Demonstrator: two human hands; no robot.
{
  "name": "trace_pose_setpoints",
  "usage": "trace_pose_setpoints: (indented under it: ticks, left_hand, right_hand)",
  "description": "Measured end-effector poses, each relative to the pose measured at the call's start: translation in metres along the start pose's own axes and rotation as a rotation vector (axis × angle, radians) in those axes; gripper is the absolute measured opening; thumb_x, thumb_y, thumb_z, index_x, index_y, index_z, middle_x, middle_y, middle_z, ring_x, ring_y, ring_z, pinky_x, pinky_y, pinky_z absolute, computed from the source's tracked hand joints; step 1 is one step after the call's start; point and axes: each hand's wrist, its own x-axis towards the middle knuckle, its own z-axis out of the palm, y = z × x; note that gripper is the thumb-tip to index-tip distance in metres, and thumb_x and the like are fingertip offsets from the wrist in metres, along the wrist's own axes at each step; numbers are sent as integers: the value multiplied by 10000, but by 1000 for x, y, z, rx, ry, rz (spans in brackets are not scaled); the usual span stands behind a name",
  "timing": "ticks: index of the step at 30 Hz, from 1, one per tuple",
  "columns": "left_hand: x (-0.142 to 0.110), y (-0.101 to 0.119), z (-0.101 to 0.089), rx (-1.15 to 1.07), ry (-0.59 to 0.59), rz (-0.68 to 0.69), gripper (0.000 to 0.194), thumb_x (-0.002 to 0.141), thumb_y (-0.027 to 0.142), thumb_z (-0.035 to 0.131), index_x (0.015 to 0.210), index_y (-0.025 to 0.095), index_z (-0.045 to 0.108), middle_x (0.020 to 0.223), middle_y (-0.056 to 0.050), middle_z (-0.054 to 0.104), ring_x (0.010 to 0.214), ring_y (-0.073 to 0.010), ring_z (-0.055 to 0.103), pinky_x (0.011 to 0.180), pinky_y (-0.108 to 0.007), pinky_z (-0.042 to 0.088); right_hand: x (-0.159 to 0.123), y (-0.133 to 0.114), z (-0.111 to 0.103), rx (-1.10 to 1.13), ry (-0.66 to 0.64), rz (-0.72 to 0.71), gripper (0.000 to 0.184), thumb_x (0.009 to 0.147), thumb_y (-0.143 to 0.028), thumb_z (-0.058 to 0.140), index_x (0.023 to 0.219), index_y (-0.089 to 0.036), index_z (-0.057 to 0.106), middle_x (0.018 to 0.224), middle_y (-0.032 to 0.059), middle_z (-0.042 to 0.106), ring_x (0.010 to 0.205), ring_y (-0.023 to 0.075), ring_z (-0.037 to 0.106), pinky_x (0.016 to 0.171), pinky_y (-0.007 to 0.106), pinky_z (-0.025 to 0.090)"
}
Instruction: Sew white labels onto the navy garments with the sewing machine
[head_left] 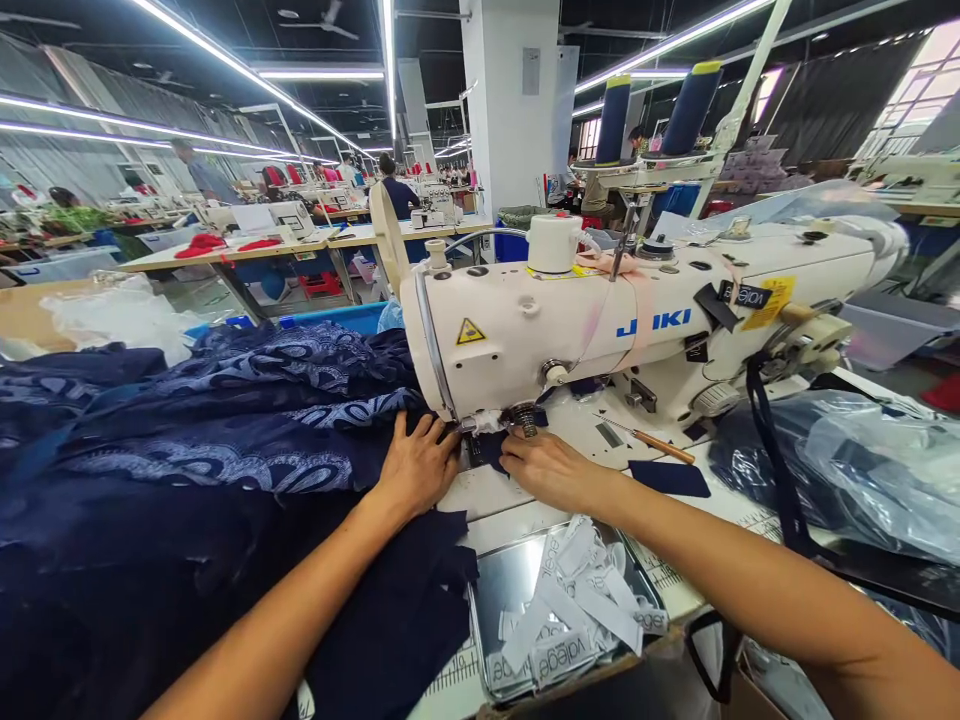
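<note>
A white sewing machine (487,320) with blue lettering stands in front of me. My left hand (420,462) lies on navy fabric (247,440) with a pale lace-like pattern, its fingers stretched out toward the needle area. On the other side of the presser foot (474,450), my right hand (544,468) has its fingers bent and pressed together at the edge of a small dark cloth piece (493,452). The fingertips of my right hand are partly hidden under the machine head. Navy fabric also spreads over the table at left and hangs toward me.
A metal tray (487,590) of white printed labels (577,600) sits at the front edge. To the right are a wooden-handled awl (664,445), a flat navy piece (670,478) and a plastic-wrapped bundle (825,460). Thread cones (682,110) stand above; people work farther back.
</note>
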Motion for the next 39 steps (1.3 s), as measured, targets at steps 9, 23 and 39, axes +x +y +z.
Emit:
trace_pose_setpoints:
  ticks: [9, 23, 39]
  left_hand:
    - [3, -3, 4, -26, -18, -7, 240, 766, 205, 423, 914, 175, 610, 903, -109, 620, 948, -283, 511, 886, -574, 286]
    - [12, -7, 11, -57, -59, -42, 247, 775, 192, 408, 925, 160, 601, 963, -117, 606, 954, -279, 503, 891, -570, 264]
    - [-56, -1, -28, -175, -295, 86, 238, 807, 79, 372, 847, 147, 597, 860, -75, 625, 768, -182, 574, 695, -309, 464]
  right_hand:
    - [5, -9, 0, -13, -55, 36, 155, 803, -61, 436, 804, -100, 586, 824, 102, 547, 773, 191, 510, 681, 306, 408]
    - [13, -24, 2, -79, -85, 105, 177, 796, -30, 414, 833, -77, 580, 852, 122, 540, 819, 225, 503, 719, 336, 419]
    - [0, 20, 10, -37, -60, 132, 252, 861, -120, 398, 1018, -91, 592, 927, 127, 597, 849, 206, 534, 732, 323, 432]
